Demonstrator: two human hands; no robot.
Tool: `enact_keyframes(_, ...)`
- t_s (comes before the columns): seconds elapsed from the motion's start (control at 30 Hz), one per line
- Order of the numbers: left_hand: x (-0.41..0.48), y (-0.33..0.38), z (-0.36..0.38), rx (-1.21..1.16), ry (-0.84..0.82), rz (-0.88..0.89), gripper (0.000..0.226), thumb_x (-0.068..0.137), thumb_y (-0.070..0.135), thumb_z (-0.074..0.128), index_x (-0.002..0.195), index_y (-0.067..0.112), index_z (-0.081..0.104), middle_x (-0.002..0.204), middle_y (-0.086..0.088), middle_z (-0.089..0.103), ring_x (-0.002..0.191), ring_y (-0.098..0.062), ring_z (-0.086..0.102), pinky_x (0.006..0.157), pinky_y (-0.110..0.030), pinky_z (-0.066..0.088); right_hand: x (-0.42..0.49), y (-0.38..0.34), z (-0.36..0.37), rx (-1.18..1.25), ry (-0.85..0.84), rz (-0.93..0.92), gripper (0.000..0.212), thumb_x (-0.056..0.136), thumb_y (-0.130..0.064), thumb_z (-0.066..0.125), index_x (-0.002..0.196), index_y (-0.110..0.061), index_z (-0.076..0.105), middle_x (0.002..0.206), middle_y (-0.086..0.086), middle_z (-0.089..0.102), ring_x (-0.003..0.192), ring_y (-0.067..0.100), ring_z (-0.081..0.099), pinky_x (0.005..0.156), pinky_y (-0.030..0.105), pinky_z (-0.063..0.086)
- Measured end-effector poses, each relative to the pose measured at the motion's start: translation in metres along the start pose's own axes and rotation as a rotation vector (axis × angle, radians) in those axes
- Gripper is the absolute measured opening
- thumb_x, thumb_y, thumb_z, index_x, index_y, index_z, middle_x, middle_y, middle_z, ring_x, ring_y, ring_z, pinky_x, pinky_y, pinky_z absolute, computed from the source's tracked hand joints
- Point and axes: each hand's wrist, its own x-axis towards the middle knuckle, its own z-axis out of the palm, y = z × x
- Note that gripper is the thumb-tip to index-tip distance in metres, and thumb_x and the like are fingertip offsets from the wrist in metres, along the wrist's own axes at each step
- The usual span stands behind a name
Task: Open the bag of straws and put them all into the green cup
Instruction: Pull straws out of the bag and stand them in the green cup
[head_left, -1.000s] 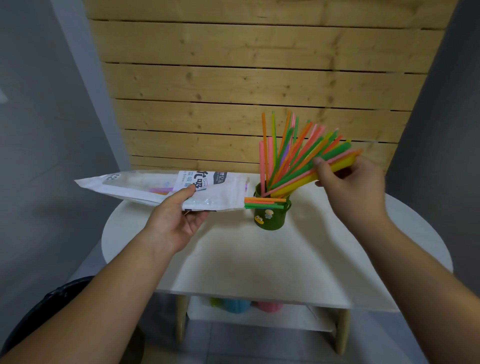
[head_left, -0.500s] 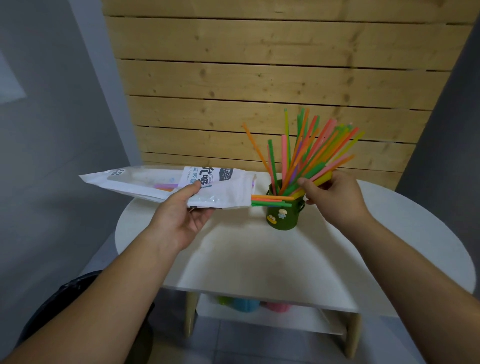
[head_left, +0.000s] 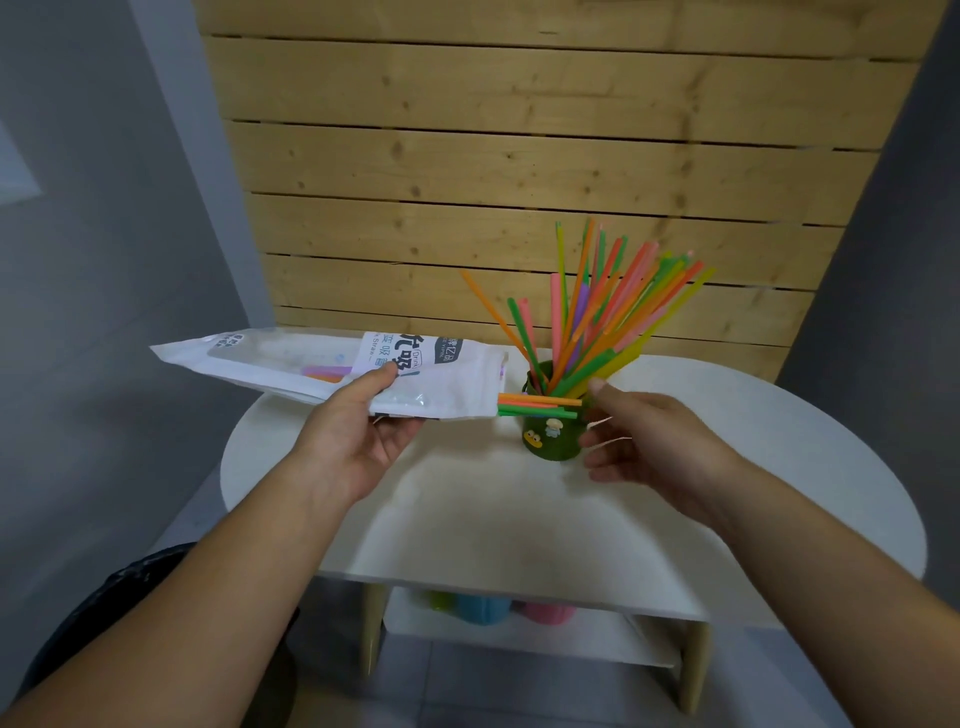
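A few orange and green straw ends (head_left: 540, 406) poke out of the open mouth of the white bag of straws (head_left: 322, 371) at the centre of the frame. They lie level, with their long axis running left to right and their tips pointing at the right hand (head_left: 657, 449). That hand is the nearer one: its fingertips hang just right of the tips, close but apart. The tips cross in front of the top of the green cup (head_left: 551, 441) (the one with little stickers on its side), which stands on the white table (head_left: 779, 467) right of centre.

The left hand (head_left: 358, 441) pinches the bag near its mouth, thumb on top and fingers underneath, and holds it off the table, nearly flat. The right hand is empty, fingers loosely spread, palm turned left, thumb uppermost beside the cup.

A fanned bundle of straws (head_left: 597, 322) already stands in the cup, leaning to the upper right. A purple and an orange straw show through the bag's window, so the job looks mostly done, and a leftward pinch along that axis is probably next
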Motion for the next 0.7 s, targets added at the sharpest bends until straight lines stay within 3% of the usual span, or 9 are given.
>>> enact_keyframes(0.1, -0.002, -0.001, 0.001, 0.009, -0.005, 0.003, 0.017, 0.092, 0.012, 0.070, 0.108, 0.014, 0.069, 0.099, -0.005, 0.079, 0.073, -0.017, 0.077, 0.053, -0.027, 0.059, -0.006, 0.004, 0.016, 0.252, -0.083, 0.016, 0.028, 0.093, -0.034, 0.064, 0.097, -0.006, 0.067, 0.080, 0.013, 0.065, 0.062, 0.019, 0.062, 0.062, 0.032, 0.058)
enact_keyframes(0.23, -0.005, -0.003, 0.001, 0.020, -0.015, -0.003, 0.018, 0.091, 0.012, 0.070, 0.109, 0.014, 0.069, 0.098, -0.005, 0.079, 0.077, -0.017, 0.077, 0.055, -0.027, 0.060, -0.006, 0.013, 0.035, 0.499, -0.049, 0.001, 0.010, 0.088, -0.017, 0.071, 0.086, -0.007, 0.071, 0.073, 0.008, 0.063, 0.063, 0.014, 0.061, 0.059, 0.024, 0.057)
enact_keyframes(0.43, -0.005, 0.000, -0.001, 0.009, -0.022, 0.001, 0.017, 0.091, 0.012, 0.070, 0.109, 0.014, 0.069, 0.098, -0.005, 0.079, 0.079, -0.017, 0.077, 0.055, -0.027, 0.060, -0.005, 0.009, 0.038, 0.514, 0.011, -0.051, 0.005, 0.090, -0.006, 0.068, 0.088, -0.003, 0.071, 0.082, 0.014, 0.067, 0.061, 0.013, 0.063, 0.057, 0.020, 0.056)
enact_keyframes(0.63, -0.003, 0.001, -0.003, -0.019, -0.018, 0.004, 0.018, 0.092, 0.011, 0.070, 0.109, 0.014, 0.068, 0.095, -0.004, 0.079, 0.076, -0.016, 0.077, 0.054, -0.026, 0.059, -0.005, 0.003, 0.028, 0.537, 0.011, -0.081, 0.007, 0.087, -0.013, 0.070, 0.086, -0.006, 0.071, 0.076, 0.010, 0.065, 0.061, 0.012, 0.061, 0.057, 0.020, 0.056)
enact_keyframes(0.7, -0.003, 0.001, -0.001, -0.032, -0.015, 0.001, 0.016, 0.092, 0.011, 0.069, 0.107, 0.013, 0.069, 0.092, -0.003, 0.079, 0.073, -0.016, 0.077, 0.053, -0.025, 0.059, -0.008, 0.004, 0.032, 0.584, -0.031, -0.067, 0.021, 0.077, -0.025, 0.075, 0.088, -0.008, 0.070, 0.075, 0.008, 0.065, 0.065, 0.014, 0.061, 0.059, 0.023, 0.058)
